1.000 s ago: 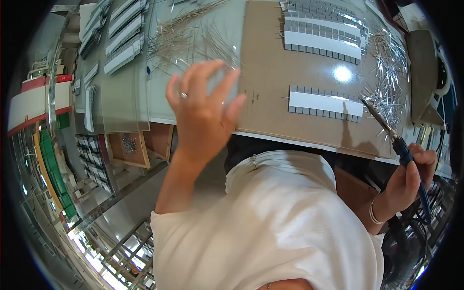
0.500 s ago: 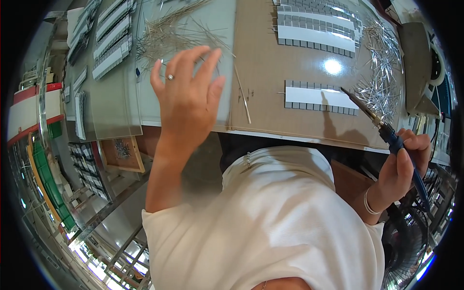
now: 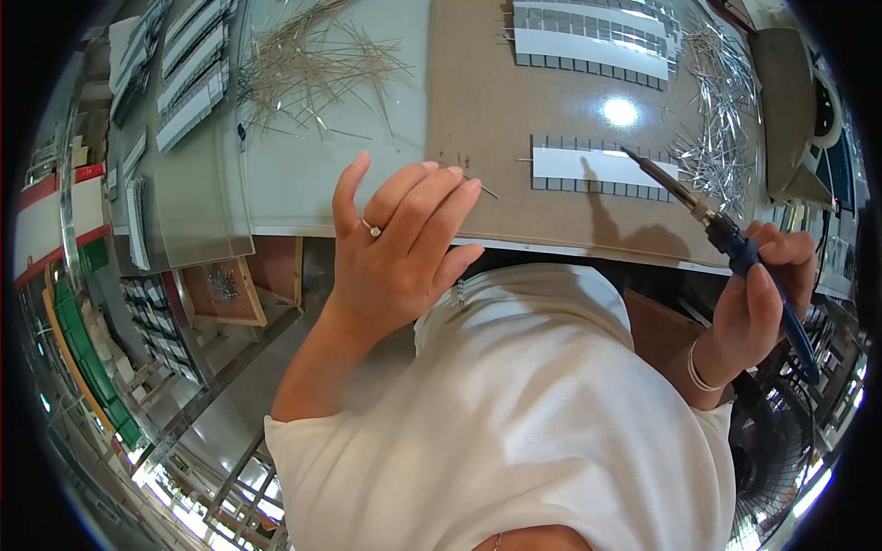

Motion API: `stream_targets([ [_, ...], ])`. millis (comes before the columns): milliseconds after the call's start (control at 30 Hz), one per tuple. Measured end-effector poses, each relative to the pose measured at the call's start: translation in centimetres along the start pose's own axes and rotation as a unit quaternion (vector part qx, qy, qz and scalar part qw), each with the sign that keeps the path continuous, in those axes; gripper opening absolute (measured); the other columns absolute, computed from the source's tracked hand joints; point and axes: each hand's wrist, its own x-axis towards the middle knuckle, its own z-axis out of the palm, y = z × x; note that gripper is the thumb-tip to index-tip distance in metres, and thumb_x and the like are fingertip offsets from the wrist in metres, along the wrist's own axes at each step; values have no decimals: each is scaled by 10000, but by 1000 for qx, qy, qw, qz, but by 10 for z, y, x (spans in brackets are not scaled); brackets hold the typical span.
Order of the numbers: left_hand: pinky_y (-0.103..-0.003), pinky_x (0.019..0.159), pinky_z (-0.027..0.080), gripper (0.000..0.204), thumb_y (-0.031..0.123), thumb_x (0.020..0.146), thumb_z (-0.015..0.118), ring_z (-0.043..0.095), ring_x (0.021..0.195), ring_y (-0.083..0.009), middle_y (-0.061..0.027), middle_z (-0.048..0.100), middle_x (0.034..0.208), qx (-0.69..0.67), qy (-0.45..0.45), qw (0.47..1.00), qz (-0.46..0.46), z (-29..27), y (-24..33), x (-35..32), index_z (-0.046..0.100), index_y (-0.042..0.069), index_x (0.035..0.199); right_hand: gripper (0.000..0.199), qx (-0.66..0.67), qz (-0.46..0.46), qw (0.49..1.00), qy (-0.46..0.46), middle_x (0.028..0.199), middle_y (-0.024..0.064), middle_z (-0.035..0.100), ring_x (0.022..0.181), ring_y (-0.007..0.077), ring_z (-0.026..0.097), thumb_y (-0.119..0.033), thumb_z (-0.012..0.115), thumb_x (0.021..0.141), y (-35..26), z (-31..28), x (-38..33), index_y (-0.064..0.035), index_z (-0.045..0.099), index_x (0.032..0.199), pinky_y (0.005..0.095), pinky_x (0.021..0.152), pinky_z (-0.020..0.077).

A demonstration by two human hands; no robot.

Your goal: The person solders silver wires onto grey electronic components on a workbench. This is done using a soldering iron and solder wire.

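My soldering iron [image 3: 732, 244] slants up and to the left over the brown board [image 3: 478, 101], its tip above a white-and-grey strip [image 3: 604, 171], with its shadow falling apart from it. I hold the handle in my right hand [image 3: 767, 285], thumb and fingers pinching it. My left hand [image 3: 400, 225] is at the board's left edge, thumb spread away from the bent fingers; one thin wire [image 3: 491, 192] shows at my index fingertip, and I cannot tell whether I am pressing on it. Further off, a stack of strips [image 3: 588, 55] lies beyond the single one, a silvery heap [image 3: 721, 119] to its right, and a loose wire pile [image 3: 317, 69] on the pale surface [image 3: 303, 179] at left.
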Motion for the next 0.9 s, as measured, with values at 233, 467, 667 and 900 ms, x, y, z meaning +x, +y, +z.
stream_targets([
  [233, -455, 1098, 229, 528, 524, 941, 474, 519, 1092, -223, -46, 529, 1167, 50, 8, 998, -23, 12, 12, 0, 580, 106, 1246, 274, 12, -6, 999, 29, 671, 27, 397, 602, 118, 333, -180, 687, 760, -3, 9, 0, -22, 479, 844, 283, 598, 268],
  [467, -455, 1094, 215, 558, 546, 940, 461, 495, 1102, -217, -41, 513, 1174, 38, 5, 999, -4, 14, 7, 11, 571, 112, 1272, 283, 15, -6, 999, 32, 665, 23, 414, 589, 112, 348, -162, 707, 752, -6, 13, -5, -18, 481, 843, 277, 579, 270],
  [667, -463, 1094, 203, 543, 530, 930, 491, 493, 1106, -213, -28, 518, 1172, 17, -3, 1000, -2, 15, 6, 13, 575, 116, 1271, 290, -20, 31, 999, 2, 681, 18, 397, 605, 114, 323, -225, 692, 774, -15, 23, -6, -49, 474, 850, 299, 599, 263],
  [900, -461, 1091, 200, 517, 494, 911, 542, 494, 1113, -207, -16, 522, 1182, 9, -6, 1000, -2, 15, 5, 13, 578, 121, 1268, 288, -14, 24, 997, -75, 625, 46, 461, 528, 100, 391, -134, 739, 762, -14, 39, -7, -13, 492, 844, 243, 499, 273],
])
